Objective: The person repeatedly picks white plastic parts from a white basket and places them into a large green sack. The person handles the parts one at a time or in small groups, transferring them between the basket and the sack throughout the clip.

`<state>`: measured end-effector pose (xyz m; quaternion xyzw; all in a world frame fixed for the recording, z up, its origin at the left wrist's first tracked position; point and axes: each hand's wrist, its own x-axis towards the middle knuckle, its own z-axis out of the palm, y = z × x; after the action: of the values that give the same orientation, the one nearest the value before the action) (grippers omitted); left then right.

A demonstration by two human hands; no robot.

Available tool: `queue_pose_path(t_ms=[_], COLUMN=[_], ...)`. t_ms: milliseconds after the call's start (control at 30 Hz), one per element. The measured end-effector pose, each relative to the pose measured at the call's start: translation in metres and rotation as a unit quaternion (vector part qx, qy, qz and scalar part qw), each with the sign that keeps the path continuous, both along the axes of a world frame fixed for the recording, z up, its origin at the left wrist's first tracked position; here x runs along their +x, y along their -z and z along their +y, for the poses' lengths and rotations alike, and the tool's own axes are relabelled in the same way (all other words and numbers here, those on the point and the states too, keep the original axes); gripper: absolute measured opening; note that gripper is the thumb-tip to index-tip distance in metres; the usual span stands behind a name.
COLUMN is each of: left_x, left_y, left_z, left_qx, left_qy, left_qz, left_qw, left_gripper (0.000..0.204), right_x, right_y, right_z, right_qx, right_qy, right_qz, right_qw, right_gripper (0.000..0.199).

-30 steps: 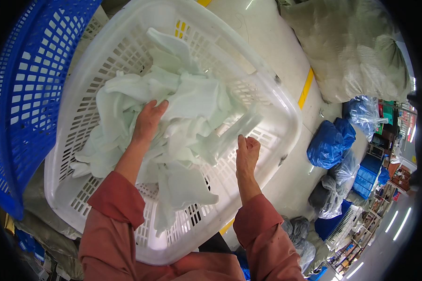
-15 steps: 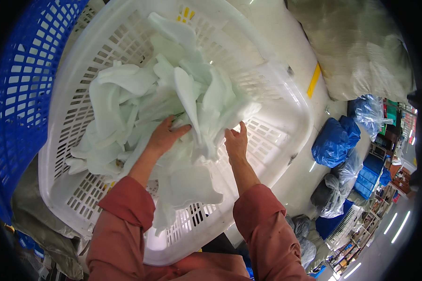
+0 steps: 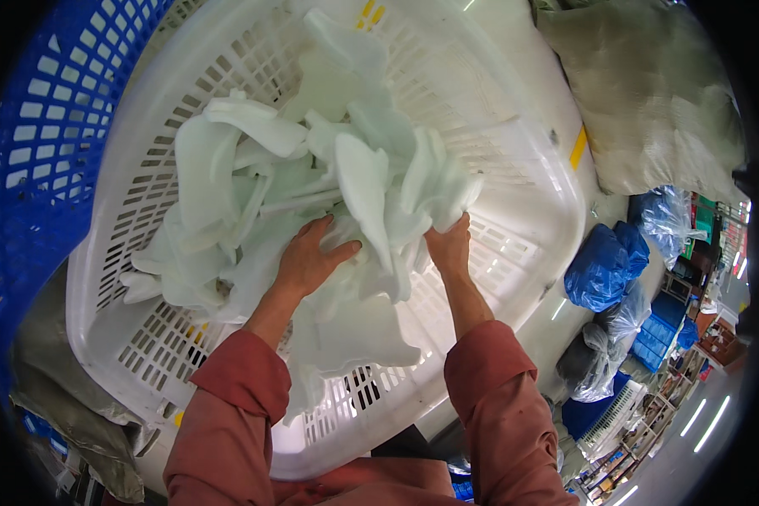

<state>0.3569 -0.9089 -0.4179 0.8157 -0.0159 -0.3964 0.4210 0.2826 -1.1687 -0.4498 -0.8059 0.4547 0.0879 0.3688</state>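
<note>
Both hands are buried in a heap of pale green foam-like pieces [image 3: 312, 194] inside a white slotted basket [image 3: 126, 354]. Left hand [image 3: 308, 261] lies flat on the pile, fingers spread fairly wide and pressing down, with pieces under the palm and fanning out past the fingertips. Right hand [image 3: 449, 249] has its fingers curled tight around a bunch of the same pieces, which stick up and out just above its knuckles. Off beyond the left fingers there's a blue basket [image 3: 34, 160]. Farther out past the right hand sit blue plastic bags [image 3: 603, 266] and a big greyish sack [image 3: 649, 93].
</note>
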Motion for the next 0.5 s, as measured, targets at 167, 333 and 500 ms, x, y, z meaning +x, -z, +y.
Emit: queue_pose_path(t_ms=[167, 333, 500], left_x=[-0.014, -0.026, -0.056], left_y=[0.012, 0.003, -0.028], left_z=[-0.004, -0.018, -0.014], left_qx=[-0.064, -0.114, -0.105], left_qy=[-0.098, -0.121, -0.06], left_qz=[0.086, 0.14, 0.043], left_qw=[0.989, 0.976, 0.992], left_gripper=[0.091, 0.091, 0.082], right_x=[0.005, 0.001, -0.019], right_y=[0.023, 0.001, -0.026], right_z=[0.009, 0.038, 0.067], right_qx=[0.013, 0.322, 0.367], right_qy=[-0.007, 0.106, 0.164], right_qz=[-0.06, -0.137, -0.22], right_qw=[0.998, 0.931, 0.889], right_gripper=[0.082, 0.059, 0.046])
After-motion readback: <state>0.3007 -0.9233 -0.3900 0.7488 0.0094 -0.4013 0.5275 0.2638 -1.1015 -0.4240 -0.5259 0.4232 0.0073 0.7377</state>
